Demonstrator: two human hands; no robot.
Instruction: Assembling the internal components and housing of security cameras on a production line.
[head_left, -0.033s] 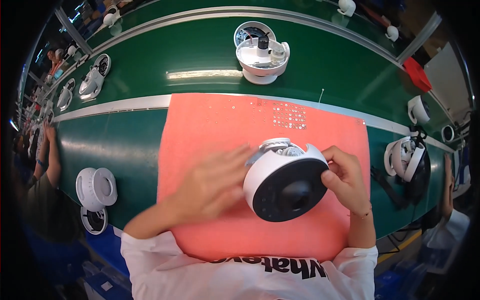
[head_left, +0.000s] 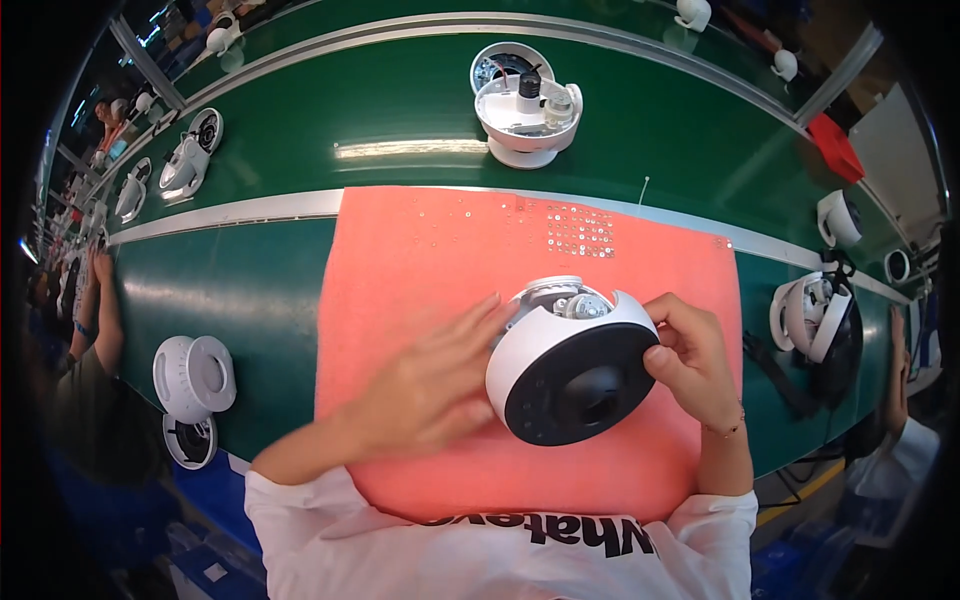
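A white dome camera housing [head_left: 570, 385] with a round black face is tilted up on a salmon-pink mat [head_left: 420, 250]. Its open back shows grey inner parts at the top. My left hand [head_left: 430, 385] lies against the housing's left side, fingers stretched along the white shell. My right hand [head_left: 695, 365] grips the right rim, thumb on the edge of the black face. Both hands hold it between them, just above the mat.
Small screws [head_left: 575, 230] lie in rows at the mat's far edge. On the green belt stand an open white unit [head_left: 525, 105], a white base [head_left: 195, 375] and a black ring [head_left: 190, 440] at left, and another unit [head_left: 815, 320] at right. A co-worker's arm [head_left: 95, 320] is far left.
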